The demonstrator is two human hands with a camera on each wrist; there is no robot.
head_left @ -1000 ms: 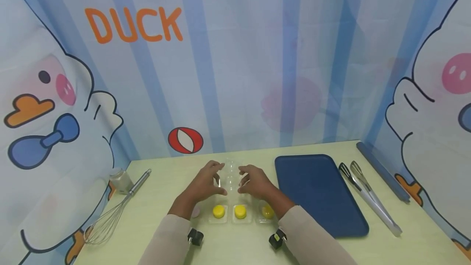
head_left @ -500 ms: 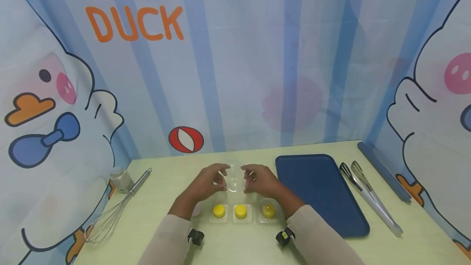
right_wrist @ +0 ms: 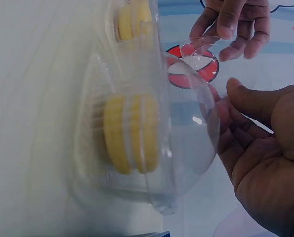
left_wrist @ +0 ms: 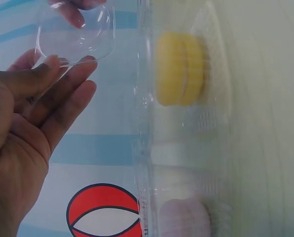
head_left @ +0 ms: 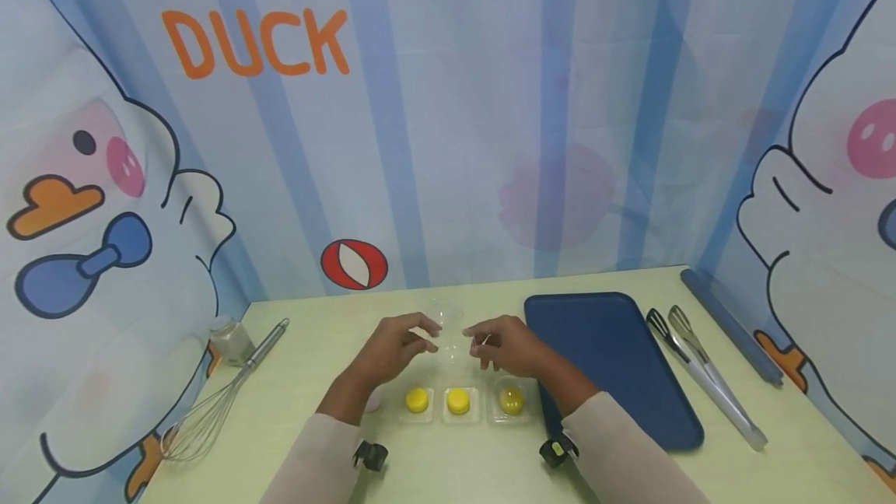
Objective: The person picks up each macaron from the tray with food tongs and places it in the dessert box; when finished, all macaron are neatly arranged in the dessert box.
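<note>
Taking the hands as the clock's centre and the person at 6, the left hand (head_left: pixel 392 344) pinches the rim of a clear domed cover (left_wrist: pixel 83 42), raised between both hands; the fingers of the right hand (head_left: pixel 511 344) are curved beside it, and whether they touch it I cannot tell.

Toward the person sits a row of clear boxes: the pink box (left_wrist: pixel 213 192), partly behind the left wrist at 8, holds a pale pink macaron (left_wrist: pixel 185 219); the left box (head_left: pixel 427 416) at 7 holds one yellow macaron, the middle box (head_left: pixel 448 416) at 6 another; the right box (head_left: pixel 495 411), between 4 and 5, holds a third under a clear dome (right_wrist: pixel 199 123).

The bench (head_left: pixel 448 465) shows between the forearms at 6, and a strip of it runs between the left forearm and the whisk (head_left: pixel 210 414) at 8 to 9, with a jar (head_left: pixel 231 341) near the whisk's handle; the blue tray (head_left: pixel 609 364) lies beyond the right hand at 3 to 4, the right forearm crossing over its edge, with tongs (head_left: pixel 710 379) just past it; the back edge is at 12.
</note>
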